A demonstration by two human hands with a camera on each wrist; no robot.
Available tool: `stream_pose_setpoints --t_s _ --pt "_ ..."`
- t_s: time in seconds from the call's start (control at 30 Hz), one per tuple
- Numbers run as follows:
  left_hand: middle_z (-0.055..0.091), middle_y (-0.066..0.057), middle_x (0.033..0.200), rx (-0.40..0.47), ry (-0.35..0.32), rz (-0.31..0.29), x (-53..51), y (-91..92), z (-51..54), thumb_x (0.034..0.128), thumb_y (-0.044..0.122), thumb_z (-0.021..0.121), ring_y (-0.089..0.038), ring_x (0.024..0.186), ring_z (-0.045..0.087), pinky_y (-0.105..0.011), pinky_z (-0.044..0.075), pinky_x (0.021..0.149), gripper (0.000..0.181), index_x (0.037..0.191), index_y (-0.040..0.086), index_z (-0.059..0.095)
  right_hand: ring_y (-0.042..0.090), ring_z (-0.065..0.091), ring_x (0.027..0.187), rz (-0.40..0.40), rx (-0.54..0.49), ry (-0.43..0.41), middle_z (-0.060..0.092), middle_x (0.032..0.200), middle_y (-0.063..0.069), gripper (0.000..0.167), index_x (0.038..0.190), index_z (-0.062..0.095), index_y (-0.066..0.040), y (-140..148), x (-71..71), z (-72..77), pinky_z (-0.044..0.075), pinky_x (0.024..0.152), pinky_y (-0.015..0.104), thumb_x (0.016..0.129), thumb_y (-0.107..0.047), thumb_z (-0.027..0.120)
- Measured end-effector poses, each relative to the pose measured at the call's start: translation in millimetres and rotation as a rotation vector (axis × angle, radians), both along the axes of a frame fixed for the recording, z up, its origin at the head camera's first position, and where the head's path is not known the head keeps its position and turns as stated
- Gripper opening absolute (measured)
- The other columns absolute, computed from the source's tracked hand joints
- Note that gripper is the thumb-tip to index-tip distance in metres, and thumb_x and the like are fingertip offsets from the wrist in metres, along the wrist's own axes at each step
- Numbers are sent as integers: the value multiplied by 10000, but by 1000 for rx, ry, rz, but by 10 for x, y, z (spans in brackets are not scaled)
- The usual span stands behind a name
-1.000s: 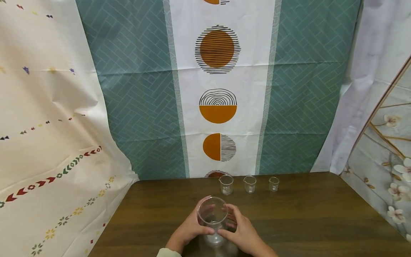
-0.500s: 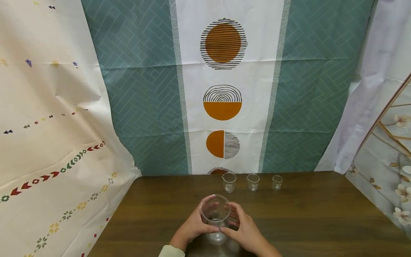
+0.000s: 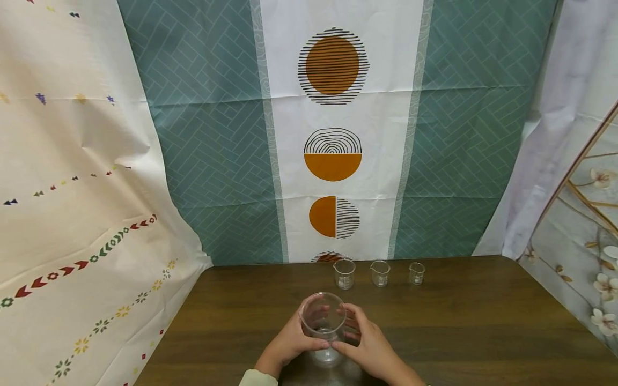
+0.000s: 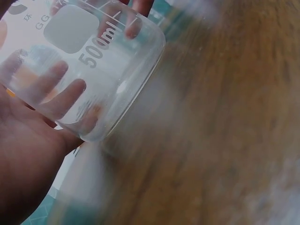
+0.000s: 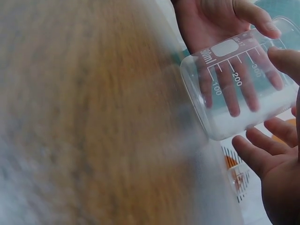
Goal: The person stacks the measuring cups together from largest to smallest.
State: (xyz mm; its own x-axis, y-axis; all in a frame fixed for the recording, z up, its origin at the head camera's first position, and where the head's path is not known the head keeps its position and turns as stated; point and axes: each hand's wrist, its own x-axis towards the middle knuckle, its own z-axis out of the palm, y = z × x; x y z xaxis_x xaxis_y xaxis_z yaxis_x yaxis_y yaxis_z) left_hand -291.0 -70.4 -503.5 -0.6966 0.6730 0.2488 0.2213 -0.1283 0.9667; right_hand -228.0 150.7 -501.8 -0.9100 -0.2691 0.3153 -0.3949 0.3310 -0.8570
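A clear glass beaker [image 3: 322,335] marked 500 ml stands upright near the front middle of the table, with nothing visible inside. My left hand [image 3: 293,336] grips it from the left, fingers round the far side and thumb across the front. From the right, my right hand [image 3: 368,343] curves round it, its thumb on the near wall almost meeting the left thumb. The left wrist view shows the beaker's base [image 4: 136,89] close over the wood; whether it touches cannot be told. In the right wrist view, left-hand fingers [image 5: 229,89] show through the glass.
Three smaller beakers line the table's back edge: a larger one [image 3: 344,274], a middle one [image 3: 380,274] and the smallest [image 3: 417,273] at right. Patterned cloth [image 3: 217,161] hangs behind the brown wooden table [image 3: 458,321], with more cloth at both sides.
The two thumbs have come closer together on the front of the beaker. The head view has shifted slightly; the beaker and the three small ones look otherwise unmoved.
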Motion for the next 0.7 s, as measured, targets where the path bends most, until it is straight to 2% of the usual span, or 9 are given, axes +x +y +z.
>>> stream_pose_setpoints --t_s 0.17,0.33,0.57,0.7 --pt "384 -230 1479 -1 2 8 -18 -14 -8 776 122 809 -422 1369 376 -494 368 1099 936 1505 180 226 422 535 1231 -6 10 12 487 1407 194 711 1409 341 -157 14 -7 13 540 897 382 853 -365 731" --pt "387 -220 1479 -7 1 15 -4 -17 -12 771 157 819 -414 1365 384 -514 376 1086 941 1503 180 228 392 535 1247 -16 3 -3 489 1417 153 715 1402 358 -159 17 -7 14 533 912 372 838 -357 750" --pt "381 -211 1492 -9 -2 7 -31 2 33 761 147 827 -397 1373 386 -518 346 1108 943 1500 197 242 383 534 1251 -34 -25 -1 493 1413 175 702 1394 384 -143 31 -8 69 518 933 394 823 -262 775" --pt "374 -224 1494 -11 -12 13 -24 -16 0 755 140 831 -406 1376 378 -479 354 1114 948 1499 195 246 350 536 1261 -38 -44 5 501 1414 150 698 1392 389 -174 51 10 63 519 938 373 821 -286 774"
